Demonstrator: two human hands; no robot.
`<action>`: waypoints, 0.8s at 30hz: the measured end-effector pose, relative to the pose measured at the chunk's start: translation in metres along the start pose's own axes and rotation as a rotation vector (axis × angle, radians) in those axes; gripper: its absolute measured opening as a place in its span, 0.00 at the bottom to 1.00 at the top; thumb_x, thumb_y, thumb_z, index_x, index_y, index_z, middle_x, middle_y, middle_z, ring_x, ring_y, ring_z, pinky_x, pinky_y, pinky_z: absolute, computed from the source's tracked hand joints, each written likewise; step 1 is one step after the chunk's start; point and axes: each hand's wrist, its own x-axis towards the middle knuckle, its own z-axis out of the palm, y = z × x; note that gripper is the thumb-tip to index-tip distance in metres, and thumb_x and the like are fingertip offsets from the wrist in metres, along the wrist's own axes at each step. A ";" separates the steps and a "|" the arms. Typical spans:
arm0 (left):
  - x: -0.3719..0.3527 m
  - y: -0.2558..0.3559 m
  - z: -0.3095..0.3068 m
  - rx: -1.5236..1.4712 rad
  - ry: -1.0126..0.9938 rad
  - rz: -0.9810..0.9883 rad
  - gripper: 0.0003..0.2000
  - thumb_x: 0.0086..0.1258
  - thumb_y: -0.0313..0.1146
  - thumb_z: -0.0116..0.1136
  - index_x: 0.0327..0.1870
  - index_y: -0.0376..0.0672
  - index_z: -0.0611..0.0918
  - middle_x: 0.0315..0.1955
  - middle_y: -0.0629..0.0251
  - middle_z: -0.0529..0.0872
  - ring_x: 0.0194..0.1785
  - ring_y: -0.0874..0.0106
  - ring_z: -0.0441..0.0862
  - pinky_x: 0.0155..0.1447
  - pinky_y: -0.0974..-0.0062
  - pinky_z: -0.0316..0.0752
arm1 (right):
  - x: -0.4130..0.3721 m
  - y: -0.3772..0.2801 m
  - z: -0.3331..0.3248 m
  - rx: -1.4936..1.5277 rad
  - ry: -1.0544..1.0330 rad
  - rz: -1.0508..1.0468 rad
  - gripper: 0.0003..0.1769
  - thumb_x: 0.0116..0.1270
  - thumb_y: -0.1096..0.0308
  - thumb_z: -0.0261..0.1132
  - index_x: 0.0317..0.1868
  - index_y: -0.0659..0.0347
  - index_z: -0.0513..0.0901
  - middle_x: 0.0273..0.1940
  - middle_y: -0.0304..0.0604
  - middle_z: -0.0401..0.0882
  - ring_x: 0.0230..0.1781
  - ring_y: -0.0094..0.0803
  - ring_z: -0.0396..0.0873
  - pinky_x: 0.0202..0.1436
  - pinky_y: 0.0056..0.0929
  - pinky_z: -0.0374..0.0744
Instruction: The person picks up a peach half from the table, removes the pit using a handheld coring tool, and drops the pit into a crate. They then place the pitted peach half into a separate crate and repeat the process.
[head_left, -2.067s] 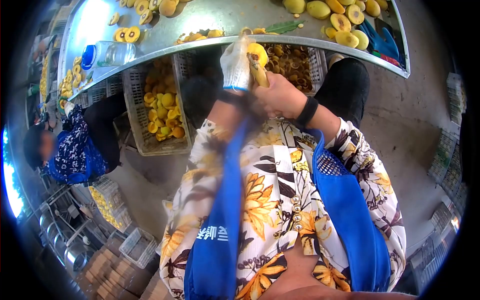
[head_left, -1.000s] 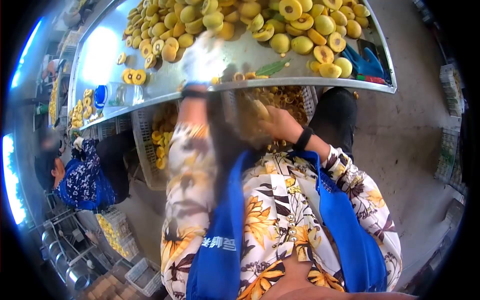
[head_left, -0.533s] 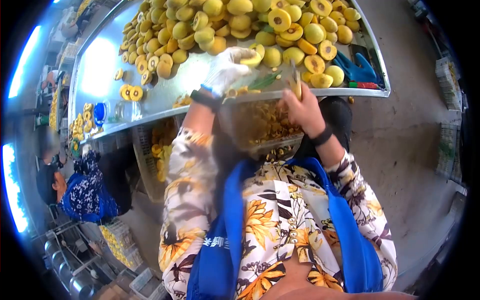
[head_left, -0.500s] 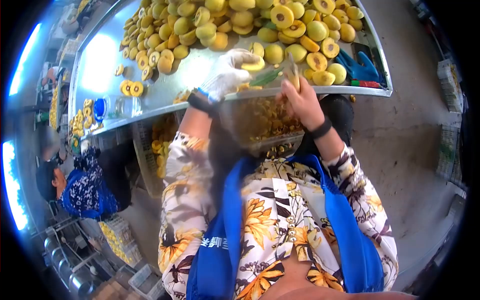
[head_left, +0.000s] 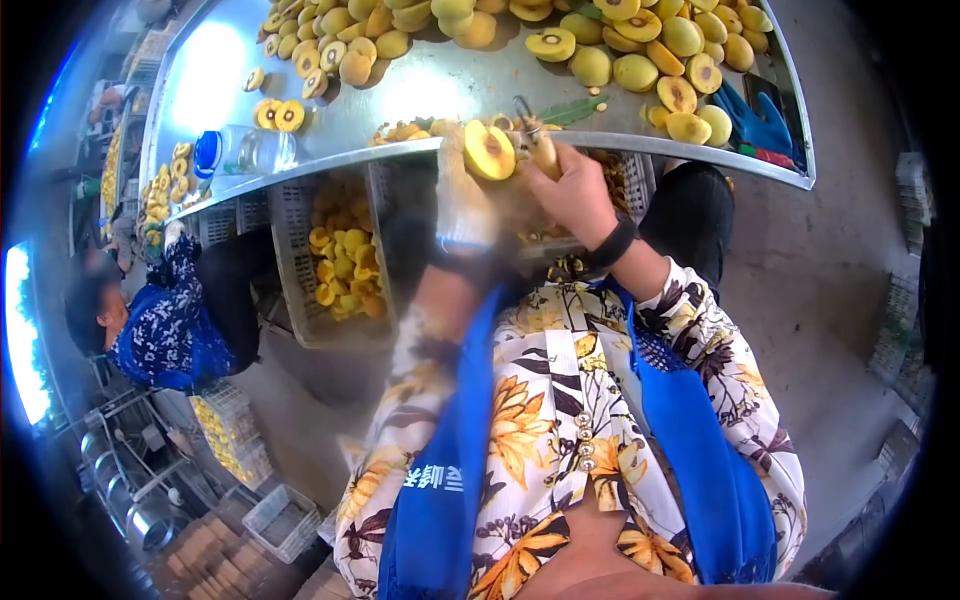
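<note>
A cut yellow fruit [head_left: 488,150] is held in the left hand [head_left: 465,205]. That hand is covered by a white glove and looks blurred, and it is closed around the fruit. The cut side is turned up. A small tool [head_left: 540,140] is gripped tight in the bare right hand [head_left: 578,190], just at 3 o'clock from the fruit. Both are held at the near edge of the metal counter [head_left: 420,90]. More fruit [head_left: 600,65] is piled at 12 o'clock. A bottle [head_left: 250,150] is seen lying at 10 o'clock, and blue gloves [head_left: 760,105] at 2 o'clock. A crate [head_left: 292,250] of fruit pieces is kept under the counter at 9 o'clock.
</note>
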 end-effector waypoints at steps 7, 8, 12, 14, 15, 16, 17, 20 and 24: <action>0.013 -0.018 -0.032 0.885 -0.156 0.342 0.18 0.67 0.44 0.51 0.49 0.40 0.75 0.39 0.54 0.80 0.39 0.57 0.78 0.43 0.64 0.75 | 0.014 0.018 -0.004 0.123 0.009 -0.258 0.18 0.57 0.59 0.64 0.46 0.59 0.79 0.37 0.55 0.80 0.38 0.50 0.79 0.42 0.40 0.77; 0.014 -0.021 -0.038 0.929 -0.177 0.364 0.18 0.68 0.46 0.50 0.49 0.40 0.75 0.40 0.58 0.80 0.41 0.63 0.77 0.44 0.68 0.74 | 0.013 0.016 -0.005 0.095 0.005 -0.244 0.18 0.57 0.60 0.64 0.45 0.59 0.79 0.37 0.54 0.80 0.37 0.50 0.79 0.41 0.39 0.77; 0.014 -0.027 -0.048 0.851 -0.195 0.342 0.19 0.71 0.47 0.47 0.49 0.39 0.76 0.42 0.63 0.80 0.44 0.72 0.77 0.47 0.76 0.73 | 0.008 0.017 -0.005 0.006 -0.039 -0.258 0.16 0.59 0.66 0.65 0.46 0.64 0.78 0.31 0.45 0.81 0.31 0.31 0.78 0.37 0.29 0.77; 0.014 -0.028 -0.046 0.378 -0.064 0.118 0.18 0.68 0.45 0.50 0.47 0.39 0.76 0.39 0.61 0.81 0.43 0.67 0.78 0.47 0.71 0.74 | 0.004 0.019 -0.005 -0.045 -0.124 -0.298 0.16 0.60 0.67 0.66 0.45 0.66 0.78 0.28 0.42 0.81 0.27 0.22 0.77 0.35 0.25 0.77; 0.013 -0.026 -0.043 0.065 0.022 -0.037 0.17 0.67 0.44 0.51 0.45 0.38 0.76 0.37 0.59 0.81 0.42 0.64 0.79 0.47 0.68 0.74 | -0.001 0.016 -0.006 -0.078 -0.190 -0.317 0.15 0.59 0.66 0.67 0.44 0.66 0.78 0.26 0.42 0.80 0.26 0.23 0.77 0.33 0.25 0.77; 0.013 -0.023 -0.042 0.080 -0.019 -0.033 0.17 0.68 0.46 0.50 0.44 0.40 0.76 0.37 0.61 0.81 0.41 0.67 0.79 0.45 0.71 0.75 | -0.006 0.014 -0.005 -0.112 -0.256 -0.339 0.15 0.59 0.65 0.67 0.42 0.66 0.79 0.25 0.43 0.80 0.25 0.23 0.77 0.32 0.26 0.77; 0.012 -0.019 -0.042 0.095 -0.058 -0.028 0.18 0.69 0.48 0.48 0.44 0.41 0.76 0.36 0.63 0.81 0.39 0.69 0.78 0.43 0.73 0.75 | -0.011 0.014 -0.001 -0.145 -0.209 -0.349 0.16 0.58 0.61 0.68 0.39 0.66 0.79 0.23 0.45 0.79 0.22 0.26 0.77 0.29 0.28 0.76; 0.007 -0.010 -0.034 0.121 -0.071 0.022 0.20 0.70 0.53 0.46 0.42 0.42 0.76 0.35 0.64 0.80 0.36 0.70 0.78 0.37 0.75 0.75 | -0.018 0.019 0.003 -0.067 -0.168 -0.187 0.17 0.58 0.60 0.68 0.38 0.66 0.78 0.23 0.47 0.78 0.21 0.29 0.77 0.28 0.29 0.75; 0.001 -0.014 -0.019 0.152 0.039 0.130 0.21 0.70 0.54 0.45 0.42 0.43 0.76 0.34 0.63 0.80 0.33 0.72 0.77 0.32 0.78 0.73 | -0.021 0.027 0.002 -0.147 -0.207 -0.120 0.19 0.58 0.57 0.64 0.37 0.67 0.77 0.30 0.59 0.79 0.32 0.53 0.79 0.37 0.42 0.76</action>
